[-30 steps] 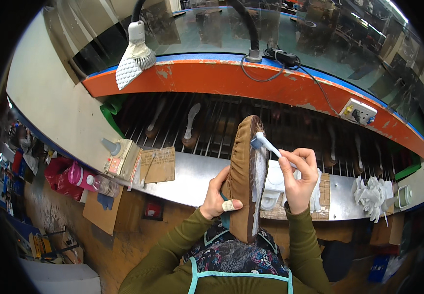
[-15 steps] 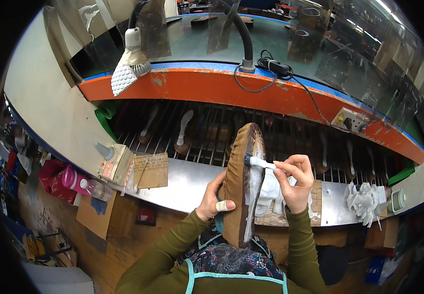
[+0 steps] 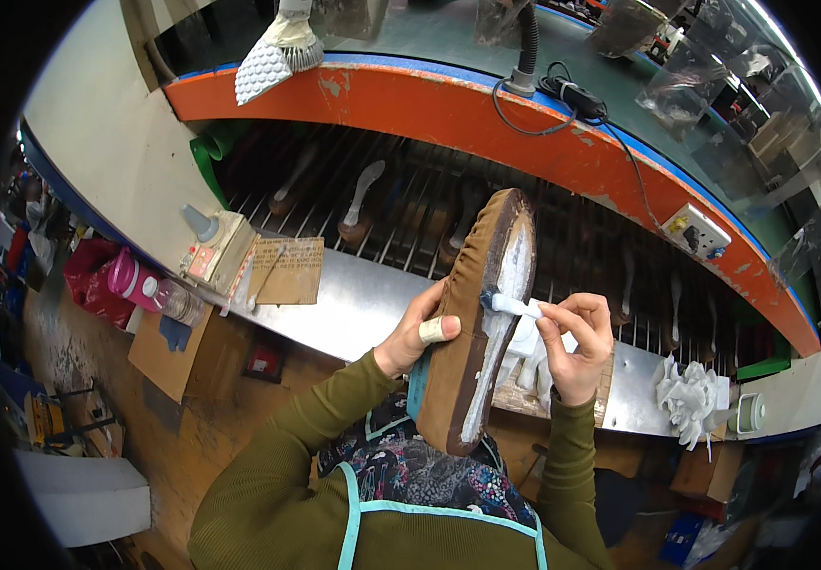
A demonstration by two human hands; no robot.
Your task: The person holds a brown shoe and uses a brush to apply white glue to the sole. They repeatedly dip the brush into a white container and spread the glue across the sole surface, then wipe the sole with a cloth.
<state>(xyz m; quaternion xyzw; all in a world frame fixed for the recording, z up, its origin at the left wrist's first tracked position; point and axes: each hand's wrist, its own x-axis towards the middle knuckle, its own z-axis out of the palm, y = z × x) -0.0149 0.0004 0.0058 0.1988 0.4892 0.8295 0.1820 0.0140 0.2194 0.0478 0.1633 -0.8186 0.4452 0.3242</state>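
My left hand, with a pale wrap around its thumb, is closed on the left side of a brown shoe. The shoe is held upright in front of my apron, its underside turned to the right. A wet-looking white coating covers much of that underside inside a dark brown border. Between the fingers of my right hand is a small brush with a white handle. Its dark bristle end touches the underside near the left border, about mid-length.
Behind the shoe, several shoes lie on a dark rack of metal rods under an orange beam. A metal ledge carries a cardboard piece, white containers and crumpled white gloves. A lamp hangs at upper left.
The brush has moved down along the underside, toward the shoe's near end. White coating now shows more widely near the far end. The shoe leans slightly more to the right, and the view has shifted.
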